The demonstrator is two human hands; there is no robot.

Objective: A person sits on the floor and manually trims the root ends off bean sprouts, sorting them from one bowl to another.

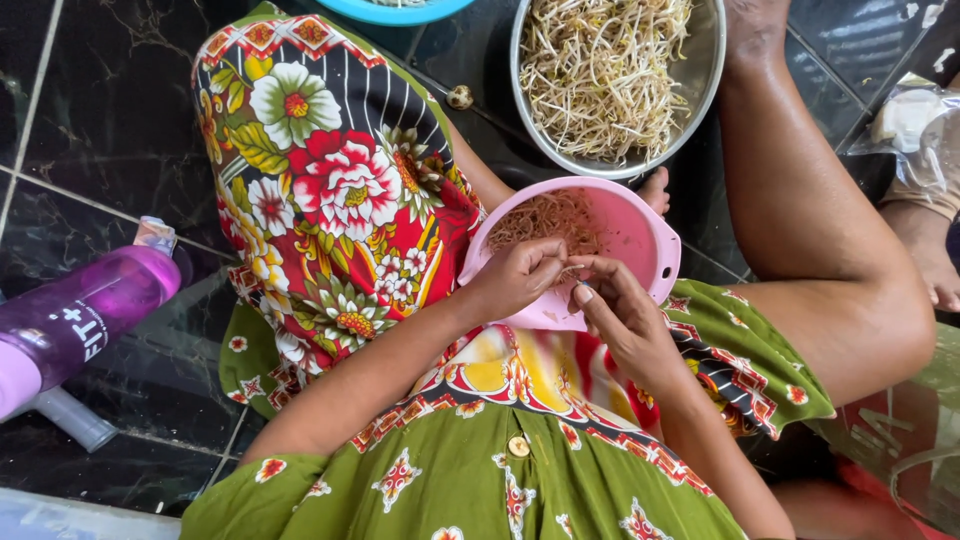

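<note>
A green floral dress with a gold button fills the near foreground. Above it, a thin pale sprout is pinched between the fingertips of the left hand and the right hand, over a pink plastic bowl of brownish trimmings. A steel bowl heaped with bean sprouts is seen beyond. A purple bottle with a white printed label lies at left, cut off by the frame; a clear plastic bag at right is hard to make out
</note>
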